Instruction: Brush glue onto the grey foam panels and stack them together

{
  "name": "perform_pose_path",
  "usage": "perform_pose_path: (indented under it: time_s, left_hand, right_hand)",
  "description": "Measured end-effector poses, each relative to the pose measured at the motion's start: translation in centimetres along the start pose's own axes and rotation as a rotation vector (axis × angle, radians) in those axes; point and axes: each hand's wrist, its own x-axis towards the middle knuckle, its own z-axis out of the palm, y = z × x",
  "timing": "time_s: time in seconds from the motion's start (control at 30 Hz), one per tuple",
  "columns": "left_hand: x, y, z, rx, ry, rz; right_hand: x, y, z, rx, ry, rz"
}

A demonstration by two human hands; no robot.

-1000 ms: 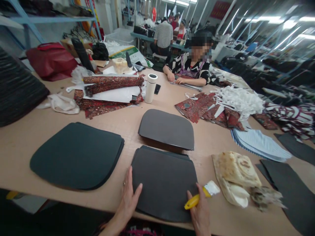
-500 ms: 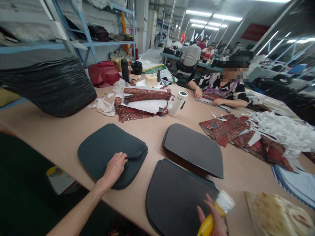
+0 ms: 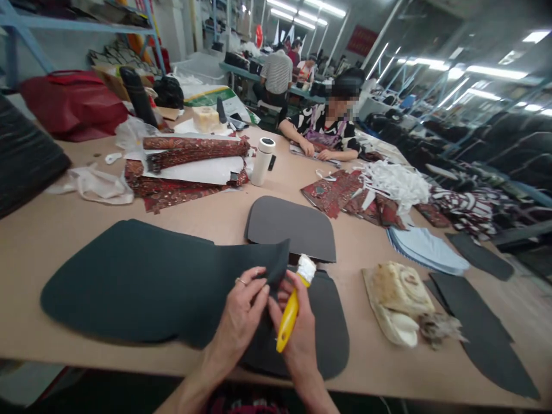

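My left hand (image 3: pixel 241 313) pinches the edge of a dark green leather-like sheet (image 3: pixel 241 259), which is pulled to the right off a stack of the same dark green pieces (image 3: pixel 116 282). Close beside it, my right hand (image 3: pixel 302 330) grips a yellow-handled brush (image 3: pixel 290 316) with white bristles pointing up and away. The fingertips of my right hand are also at the sheet's raised edge; whether they pinch it is hard to tell. Below both hands lies a stack of dark grey rounded panels (image 3: pixel 334 328), partly hidden. A second dark grey stack (image 3: pixel 293 224) sits just behind it.
Patterned red fabric rolls (image 3: pixel 194 152) and a white flask (image 3: pixel 262 164) stand farther back. To the right are a stained pale block (image 3: pixel 401 290), light blue pieces (image 3: pixel 426 250) and dark cut pieces (image 3: pixel 474 313). A co-worker (image 3: pixel 330 123) sits across the table.
My left hand has drawn the dark green sheet rightward over the near grey stack. My right hand with the brush has come in beside it. The view has swung to the right.
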Motion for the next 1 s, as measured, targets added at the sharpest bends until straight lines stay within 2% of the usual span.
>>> perform_pose_path:
  time_s: [0.1, 0.2, 0.27, 0.4, 0.53, 0.63, 0.7, 0.77, 0.83, 0.9, 1.0]
  left_hand:
    - [-0.4, -0.7, 3.6, -0.115, -0.232, -0.025]
    - [-1.2, -3.8, 4.5, -0.001, -0.305, -0.05]
    - [-1.7, -6.3, 4.6, 0.187, -0.334, 0.038]
    - [-2.6, -9.3, 5.2, 0.516, -0.447, 0.234]
    - [-3.7, -9.4, 5.8, 0.685, -0.499, 0.267]
    - [-4.0, -8.1, 5.5, 0.7, -0.487, 0.267]
    - [-3.2, -6.5, 5.4, 0.674, -0.409, 0.275]
    - [-1.2, -4.8, 5.8, 0.645, -0.3, 0.295]
    - [1.9, -3.2, 6.7, 0.636, -0.232, 0.324]
    - [5.5, -2.3, 7.8, 0.663, -0.224, 0.337]
    - [10.1, -2.7, 9.1, 0.716, -0.234, 0.323]
  right_hand:
    - [-0.1, 3.2, -4.9, -0.132, 0.151, 0.073]
    - [0.2, 7.2, -9.7, -0.315, 0.248, 0.122]
    - [0.4, 9.5, -12.2, -0.375, 0.261, 0.148]
    - [0.7, 12.9, -14.8, -0.386, 0.187, 0.166]
    - [-0.4, 15.0, -16.0, -0.433, 0.109, 0.15]
    - [-1.2, 14.1, -17.7, -0.561, 0.136, 0.09]
    - [-0.7, 12.1, -19.2, -0.629, 0.211, 0.052]
    - [1.2, 9.7, -20.6, -0.621, 0.323, 0.068]
    - [4.5, 7.4, -20.9, -0.514, 0.316, 0.038]
    - [8.6, 5.4, -19.6, -0.325, 0.221, 0.011]
    - [14.4, 2.8, -15.0, 0.021, 0.044, 0.037]
